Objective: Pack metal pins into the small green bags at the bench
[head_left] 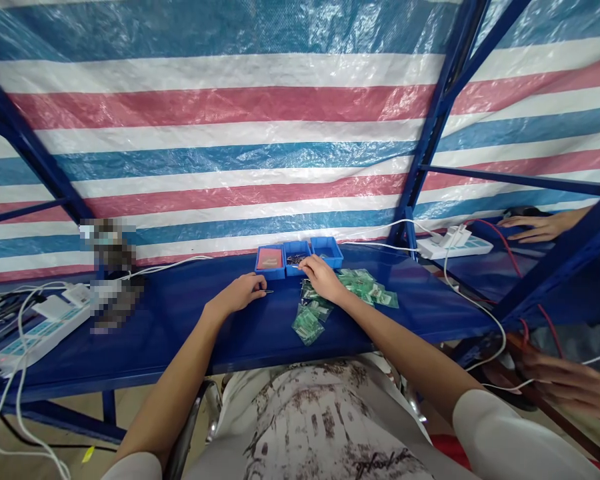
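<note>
My left hand (245, 292) rests low over the blue table, its fingers pinched on a small thin metal piece (269, 291) too small to name. My right hand (321, 275) reaches to the front of the middle blue bin (297, 271), which holds dark and silvery small parts. Its fingertips are closed together; what they hold, if anything, I cannot make out. To the left stands a blue bin (271, 274) with a pink piece (270, 258) in it. Green-printed clear packets (307, 325) lie beneath and beside my right wrist, with more packets (370, 288) to the right.
A third blue bin (333, 261) stands at the right of the row. White power strips (45, 333) with cables lie at both sides. Blue posts (425, 133) and a striped sheet (240, 160) rise behind. At right, other people's hands (535, 228) are in view.
</note>
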Demonstrator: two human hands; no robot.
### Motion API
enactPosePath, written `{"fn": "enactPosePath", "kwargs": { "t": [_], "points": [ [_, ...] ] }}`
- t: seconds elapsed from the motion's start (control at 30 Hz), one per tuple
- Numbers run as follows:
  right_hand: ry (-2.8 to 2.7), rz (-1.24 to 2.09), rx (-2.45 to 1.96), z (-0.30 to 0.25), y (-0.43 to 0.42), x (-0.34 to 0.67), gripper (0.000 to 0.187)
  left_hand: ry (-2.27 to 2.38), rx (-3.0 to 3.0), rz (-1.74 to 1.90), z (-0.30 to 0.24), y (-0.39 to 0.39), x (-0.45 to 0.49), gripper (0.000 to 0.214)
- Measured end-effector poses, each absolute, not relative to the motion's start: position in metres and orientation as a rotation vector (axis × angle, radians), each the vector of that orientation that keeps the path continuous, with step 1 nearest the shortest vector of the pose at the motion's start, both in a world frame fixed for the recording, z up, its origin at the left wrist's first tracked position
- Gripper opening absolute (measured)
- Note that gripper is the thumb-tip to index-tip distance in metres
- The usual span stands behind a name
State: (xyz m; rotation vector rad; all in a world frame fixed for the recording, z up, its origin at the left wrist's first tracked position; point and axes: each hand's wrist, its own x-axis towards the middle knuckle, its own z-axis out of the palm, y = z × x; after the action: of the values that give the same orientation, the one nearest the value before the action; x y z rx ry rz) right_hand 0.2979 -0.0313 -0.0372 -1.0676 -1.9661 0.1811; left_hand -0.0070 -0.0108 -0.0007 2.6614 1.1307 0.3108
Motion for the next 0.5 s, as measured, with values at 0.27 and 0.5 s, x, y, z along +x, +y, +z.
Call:
{"fn": "enactPosePath", "kwargs": {
  "t": [0.27, 0.5],
  "points": [
    [-1.967, 0.166, -1.040, -0.038, -0.030, 0.298, 0.023, 1.121, 2.698, 0.301, -0.006, -0.006, 0.001, 0.011],
    [-1.936, 0.177, -1.046, -0.036, -0.032, 0.299, 0.022, 1.064, 2.863, 0.255, -0.009, -0.008, 0.031, 0.011]
  ]
}}
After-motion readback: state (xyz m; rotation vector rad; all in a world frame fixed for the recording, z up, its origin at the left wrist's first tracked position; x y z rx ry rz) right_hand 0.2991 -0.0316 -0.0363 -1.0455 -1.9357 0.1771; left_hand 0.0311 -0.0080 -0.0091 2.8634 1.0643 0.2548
